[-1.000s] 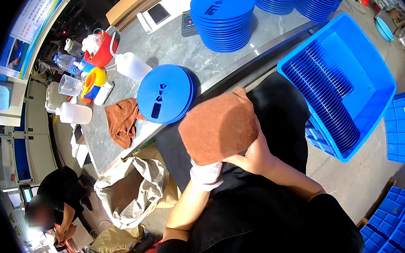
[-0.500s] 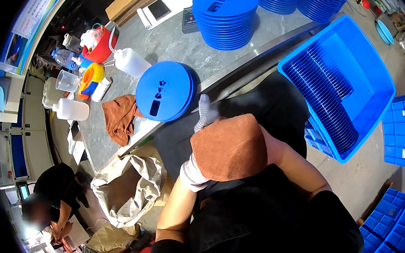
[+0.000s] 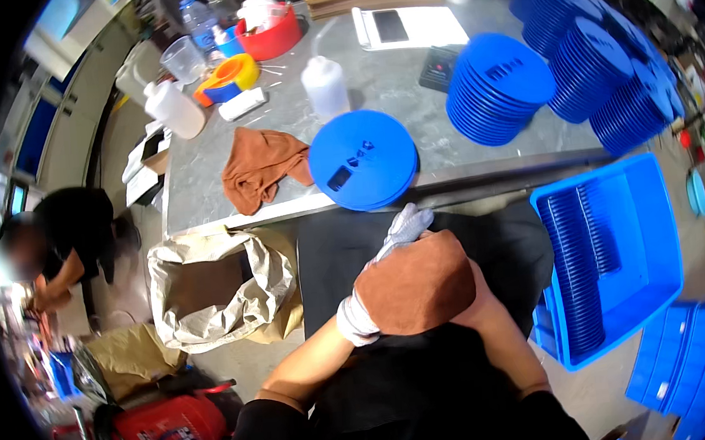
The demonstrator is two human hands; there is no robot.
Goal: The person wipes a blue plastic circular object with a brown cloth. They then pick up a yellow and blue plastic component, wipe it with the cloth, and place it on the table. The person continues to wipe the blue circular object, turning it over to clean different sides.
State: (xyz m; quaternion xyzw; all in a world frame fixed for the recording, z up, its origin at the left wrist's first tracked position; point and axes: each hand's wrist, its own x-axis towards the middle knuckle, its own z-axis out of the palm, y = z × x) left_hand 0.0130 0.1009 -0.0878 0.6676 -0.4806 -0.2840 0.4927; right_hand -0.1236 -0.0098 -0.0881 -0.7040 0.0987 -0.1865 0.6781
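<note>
A brown cloth [image 3: 417, 285] is bunched over my two hands in front of my black apron. My left hand [image 3: 404, 227], in a pale knit glove, is closed on the cloth; one gloved digit sticks up past its far edge, and the rest is hidden. My right hand [image 3: 469, 313] goes under the cloth at its right side. Only its wrist end shows, so its fingers are hidden. Whether anything lies beneath the cloth cannot be seen. Just beyond, a short stack of blue round discs [image 3: 372, 155] rests at the table's near edge, beside a second brown cloth [image 3: 260, 165].
On the grey table [image 3: 215, 182] stand a squeeze bottle [image 3: 325, 88], a red basket [image 3: 274, 38] and tall stacks of blue discs [image 3: 500, 90]. A blue tub [image 3: 637, 258] with discs stands right, an open sack [image 3: 167, 299] left. A person [image 3: 69, 236] works at far left.
The view has turned, so the table now lies straighter ahead. My hands stay together at the brown cloth, with the gloved digit now tilted more to the right.
</note>
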